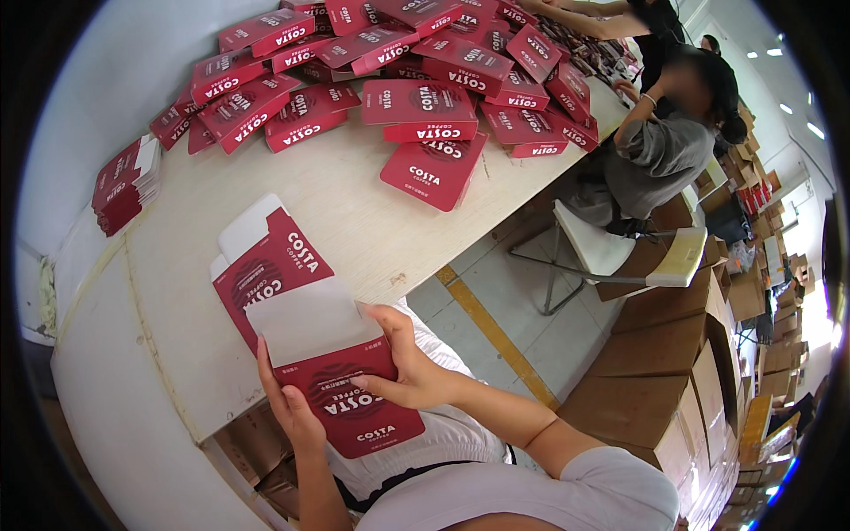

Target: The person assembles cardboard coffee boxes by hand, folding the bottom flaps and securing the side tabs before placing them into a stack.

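Note:
Over my lap, a red Costa Coffee carton (355, 398) is held between my two hands, its white inner flap raised at the far end. My left hand (292, 405) grips the carton's left edge. My right hand (412, 372) holds its right side, with the thumb across the printed face and the fingers by the flap. Just beyond, partly covered by the held carton, an unfolded Costa carton (265, 265) lies at the table's near edge with its white flaps spread.
Many folded Costa cartons (425, 106) are heaped on the table (199, 199). A stack of flat cartons (126, 179) stands by the wall. On the right are a folding chair (597, 245), a seated person (664, 146), another person's arms, and large cardboard boxes (637, 372).

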A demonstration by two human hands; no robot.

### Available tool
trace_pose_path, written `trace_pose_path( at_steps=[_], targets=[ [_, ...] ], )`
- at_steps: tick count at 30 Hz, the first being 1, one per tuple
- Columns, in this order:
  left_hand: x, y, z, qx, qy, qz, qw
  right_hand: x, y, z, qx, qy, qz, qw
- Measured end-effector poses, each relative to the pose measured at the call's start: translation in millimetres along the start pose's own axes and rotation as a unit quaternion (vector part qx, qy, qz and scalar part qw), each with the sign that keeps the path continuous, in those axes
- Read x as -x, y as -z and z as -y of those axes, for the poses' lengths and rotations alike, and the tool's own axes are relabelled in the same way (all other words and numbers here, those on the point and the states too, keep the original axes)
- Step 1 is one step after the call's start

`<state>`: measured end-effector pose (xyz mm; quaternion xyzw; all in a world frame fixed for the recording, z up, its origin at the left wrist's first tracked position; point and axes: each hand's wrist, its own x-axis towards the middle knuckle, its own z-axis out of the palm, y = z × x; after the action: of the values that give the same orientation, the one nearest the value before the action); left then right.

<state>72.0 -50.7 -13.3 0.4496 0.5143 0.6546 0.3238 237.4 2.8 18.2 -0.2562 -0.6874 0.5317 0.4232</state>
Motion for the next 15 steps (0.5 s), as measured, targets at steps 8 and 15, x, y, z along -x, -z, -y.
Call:
trace_pose_path(
  at_steps=[8,15],
  targets=[
    [-6,4,-17,-0.025,0.04,0.035,0.998,12,3,-17,-0.025,-0.066,-0.044,0.997],
    [-5,-4,-17,-0.02,0.037,0.063,0.997,15,2,-17,-0.012,-0.009,-0.178,0.984]
  ],
)
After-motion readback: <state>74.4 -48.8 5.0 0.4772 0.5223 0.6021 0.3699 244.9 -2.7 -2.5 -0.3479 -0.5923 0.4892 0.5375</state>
